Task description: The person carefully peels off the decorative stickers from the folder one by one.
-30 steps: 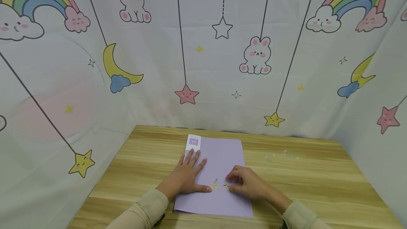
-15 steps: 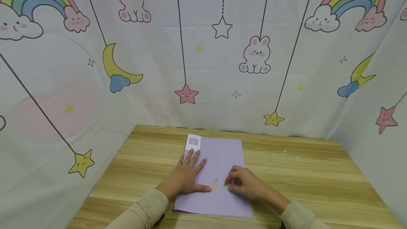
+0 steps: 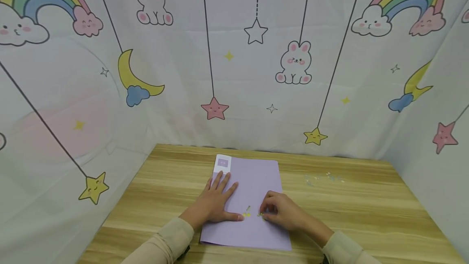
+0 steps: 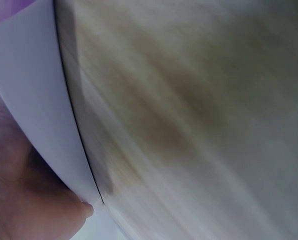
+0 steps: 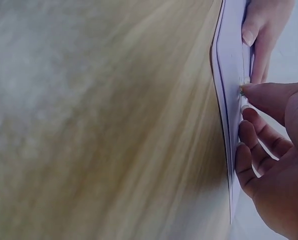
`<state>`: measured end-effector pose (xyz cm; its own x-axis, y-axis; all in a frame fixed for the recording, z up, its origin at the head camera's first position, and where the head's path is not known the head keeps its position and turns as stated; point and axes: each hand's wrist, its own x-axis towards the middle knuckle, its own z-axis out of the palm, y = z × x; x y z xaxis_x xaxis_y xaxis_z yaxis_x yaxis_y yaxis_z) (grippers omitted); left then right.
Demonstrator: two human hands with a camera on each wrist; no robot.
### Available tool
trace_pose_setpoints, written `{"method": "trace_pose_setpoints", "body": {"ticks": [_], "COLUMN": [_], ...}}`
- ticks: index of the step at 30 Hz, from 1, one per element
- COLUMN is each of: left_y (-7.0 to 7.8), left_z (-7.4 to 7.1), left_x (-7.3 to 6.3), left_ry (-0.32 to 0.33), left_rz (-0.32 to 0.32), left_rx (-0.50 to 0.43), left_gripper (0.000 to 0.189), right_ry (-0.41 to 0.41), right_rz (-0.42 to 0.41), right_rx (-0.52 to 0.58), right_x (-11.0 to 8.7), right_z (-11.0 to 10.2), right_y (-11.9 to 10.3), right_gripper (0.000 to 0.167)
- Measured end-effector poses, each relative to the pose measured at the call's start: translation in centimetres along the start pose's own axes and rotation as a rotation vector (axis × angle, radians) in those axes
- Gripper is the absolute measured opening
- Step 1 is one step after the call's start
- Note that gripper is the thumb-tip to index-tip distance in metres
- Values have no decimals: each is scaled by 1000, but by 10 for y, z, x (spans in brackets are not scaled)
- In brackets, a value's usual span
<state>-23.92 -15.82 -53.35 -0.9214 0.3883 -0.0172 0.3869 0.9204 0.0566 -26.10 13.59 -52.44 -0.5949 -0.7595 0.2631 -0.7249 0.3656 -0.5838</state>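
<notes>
Lilac sheet (image 3: 253,199) flat on wooden table (image 3: 366,207), centre front. Left hand (image 3: 216,203) spread flat on it, fingers straight, pinning. Right hand (image 3: 283,213) fingertips curled, pinching small yellow-green piece (image 3: 260,214) against sheet; 2nd piece (image 3: 246,215) just beside left thumb. Risks: piece lifting with fingertip or landing crooked; sheet sliding if palm pressure eases.

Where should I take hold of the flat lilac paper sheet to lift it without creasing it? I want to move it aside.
Take the lilac paper sheet by its bare far right corner, coming from the right. It lies flat on the wooden table, the left hand presses its left side, and the right hand works near the front.
</notes>
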Motion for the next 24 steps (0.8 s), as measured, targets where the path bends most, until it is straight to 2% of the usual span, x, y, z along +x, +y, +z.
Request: {"method": "trace_pose_setpoints", "body": {"ticks": [15, 24], "left_y": [2, 4], "left_z": [-6, -8], "left_x": [-1, -2], "left_ry": [-25, -16], "left_rz": [-2, -3], "left_rx": [4, -1], "left_gripper": [116, 116], "right_ry": [-18, -31], "right_rz": [40, 105], "right_rx": [77, 141], "right_x": [-1, -1], "right_z": [0, -3], "right_y": [0, -2], "right_gripper": [18, 16]}}
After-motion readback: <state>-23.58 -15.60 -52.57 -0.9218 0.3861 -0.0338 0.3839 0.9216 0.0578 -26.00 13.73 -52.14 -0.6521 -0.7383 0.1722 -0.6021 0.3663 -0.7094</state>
